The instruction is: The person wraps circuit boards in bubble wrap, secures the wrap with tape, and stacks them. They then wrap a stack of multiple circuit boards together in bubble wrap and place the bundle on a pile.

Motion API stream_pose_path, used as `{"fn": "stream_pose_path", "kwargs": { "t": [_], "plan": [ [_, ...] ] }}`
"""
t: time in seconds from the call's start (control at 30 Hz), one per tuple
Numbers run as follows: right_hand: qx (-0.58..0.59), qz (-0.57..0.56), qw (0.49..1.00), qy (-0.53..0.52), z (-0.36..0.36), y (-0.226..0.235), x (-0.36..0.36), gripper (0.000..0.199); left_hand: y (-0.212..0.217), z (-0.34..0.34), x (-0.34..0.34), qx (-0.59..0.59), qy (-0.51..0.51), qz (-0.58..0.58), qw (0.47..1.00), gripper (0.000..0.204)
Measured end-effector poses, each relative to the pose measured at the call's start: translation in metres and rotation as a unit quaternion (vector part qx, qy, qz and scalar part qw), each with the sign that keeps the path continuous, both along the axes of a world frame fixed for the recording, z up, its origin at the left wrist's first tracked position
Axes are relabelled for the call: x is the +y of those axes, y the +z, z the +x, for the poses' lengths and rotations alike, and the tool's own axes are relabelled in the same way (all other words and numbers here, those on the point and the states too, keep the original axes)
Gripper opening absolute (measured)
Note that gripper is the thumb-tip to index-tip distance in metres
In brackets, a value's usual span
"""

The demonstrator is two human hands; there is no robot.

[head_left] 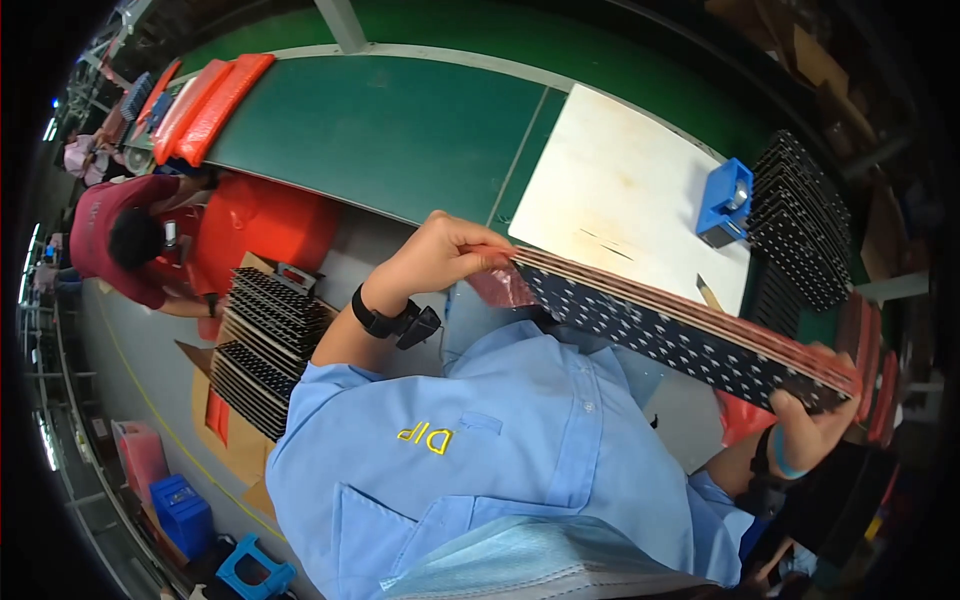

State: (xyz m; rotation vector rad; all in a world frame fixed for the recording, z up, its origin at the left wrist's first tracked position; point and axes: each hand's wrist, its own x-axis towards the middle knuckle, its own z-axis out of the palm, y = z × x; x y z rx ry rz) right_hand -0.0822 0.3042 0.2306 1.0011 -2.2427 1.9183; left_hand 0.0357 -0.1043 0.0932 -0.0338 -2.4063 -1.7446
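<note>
Between my two hands is a stack of long black boards with white spots (640, 335), held tilted in front of my chest, its spotted face toward me. Thin pinkish-red sheeting lines its upper edges. My left hand (440, 255) is closed on the stack's left end, where clear pinkish-red wrap (497, 287) hangs down. At the other end my right hand (815, 415) grips the right corner, thumb on the spotted face. Beyond the stack lies a white board (610, 170) on the green bench, with a small knife-like tool (708, 292) near its right edge.
A blue block-shaped fixture (725, 203) stands at the white board's right, beside racked black boards (800, 215). Red wrapped bundles (215, 105) lie on the green bench (380, 130) at far left. More boards (265, 350) stand on cardboard to my left, near a bending co-worker (120, 235).
</note>
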Motion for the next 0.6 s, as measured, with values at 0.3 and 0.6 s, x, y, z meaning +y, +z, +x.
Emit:
{"fn": "stream_pose_path", "kwargs": {
  "t": [0.3, 0.6],
  "plan": [
    [0.07, 0.125, 0.986, -0.086, -0.006, 0.108, 0.097, 0.053, -0.034, 0.009, -0.003, -0.029, 0.006, 0.001, 1.0, 0.01],
    [-0.032, 0.156, 0.987, -0.025, -0.057, 0.129, 0.021, 0.04, -0.02, 0.048, -0.024, -0.119, -0.136, 0.151, 0.972, 0.009]
  ]
}}
